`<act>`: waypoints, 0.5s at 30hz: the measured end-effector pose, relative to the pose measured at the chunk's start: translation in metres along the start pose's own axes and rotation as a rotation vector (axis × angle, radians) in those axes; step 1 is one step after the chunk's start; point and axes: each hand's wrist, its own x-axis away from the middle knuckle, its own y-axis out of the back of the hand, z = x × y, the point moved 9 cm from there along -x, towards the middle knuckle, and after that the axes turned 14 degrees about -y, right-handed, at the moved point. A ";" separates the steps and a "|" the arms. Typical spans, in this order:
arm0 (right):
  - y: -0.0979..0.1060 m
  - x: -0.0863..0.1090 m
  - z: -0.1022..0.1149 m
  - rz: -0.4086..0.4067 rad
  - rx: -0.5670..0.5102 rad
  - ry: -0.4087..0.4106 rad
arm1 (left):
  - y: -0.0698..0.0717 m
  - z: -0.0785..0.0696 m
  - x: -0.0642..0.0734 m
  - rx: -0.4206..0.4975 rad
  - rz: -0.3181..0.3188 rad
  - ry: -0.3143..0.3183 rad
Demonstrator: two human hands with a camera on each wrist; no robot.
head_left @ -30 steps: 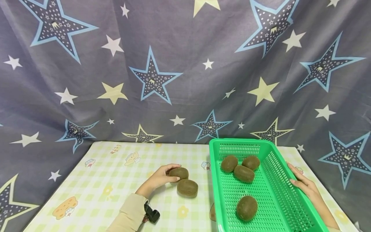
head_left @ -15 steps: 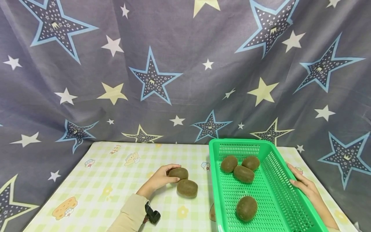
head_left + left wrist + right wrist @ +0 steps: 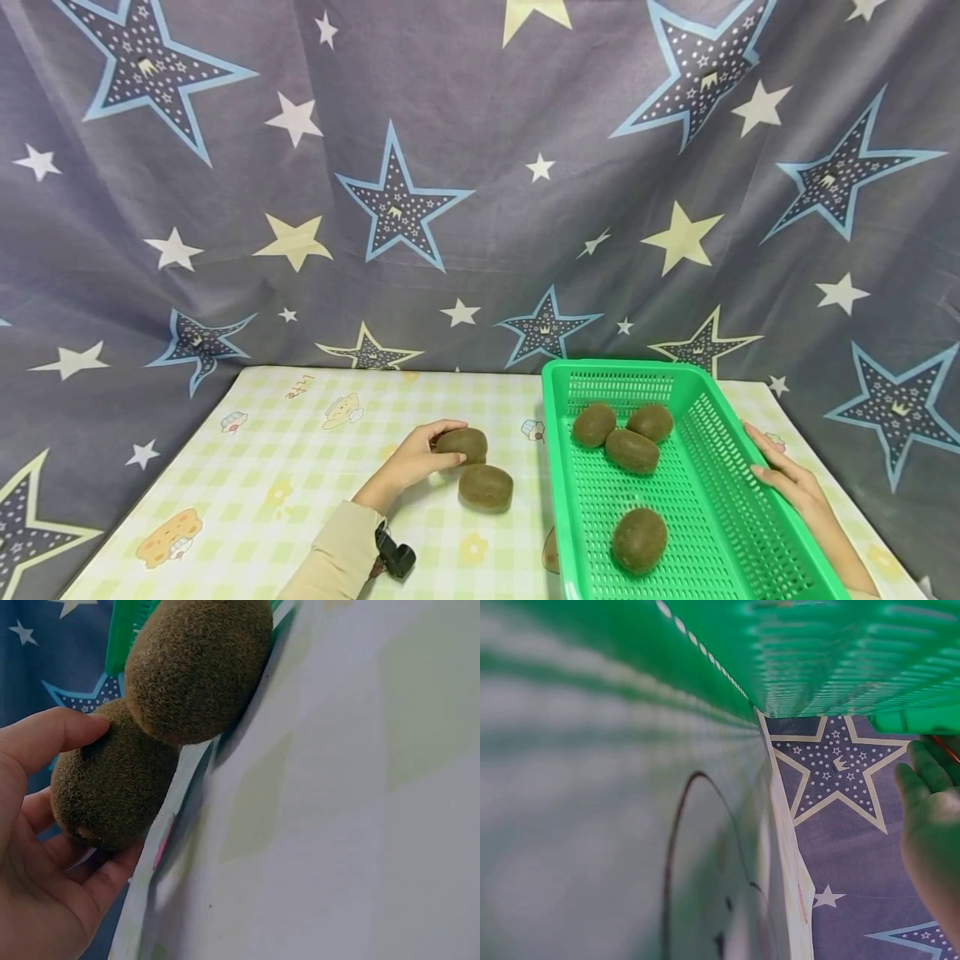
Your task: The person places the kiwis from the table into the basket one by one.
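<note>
My left hand (image 3: 415, 457) grips a brown fuzzy kiwi (image 3: 468, 444) between thumb and fingers, over the table left of the basket. In the left wrist view, the thumb presses one side of this kiwi (image 3: 116, 784) while the fingers lie along the other. A second kiwi (image 3: 486, 487) rests on the cloth just in front of it, overlapping it in the left wrist view. My right hand (image 3: 797, 483) holds the right rim of a green plastic basket (image 3: 557, 500), thumb over the rim and fingers along the outside. The right wrist view shows those fingers (image 3: 930, 769) at the basket's underside edge.
Inside the basket, three kiwis (image 3: 632, 451) cluster toward the far end and another kiwi (image 3: 640, 540) lies nearer. A checked cloth with cartoon prints covers the table (image 3: 300, 467). Behind hangs a dark star-patterned curtain (image 3: 480, 250), close to the far table edge.
The kiwi in my left hand has risen very slightly along with the thumb. My right hand, the basket and the other kiwis have kept their places.
</note>
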 end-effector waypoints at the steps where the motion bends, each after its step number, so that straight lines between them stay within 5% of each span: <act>1: 0.000 0.000 0.000 -0.003 0.006 0.005 | 0.000 -0.001 0.000 -0.006 -0.003 0.000; 15: 0.000 0.000 0.001 -0.012 0.025 0.014 | -0.001 -0.023 -0.006 0.008 -0.027 -0.045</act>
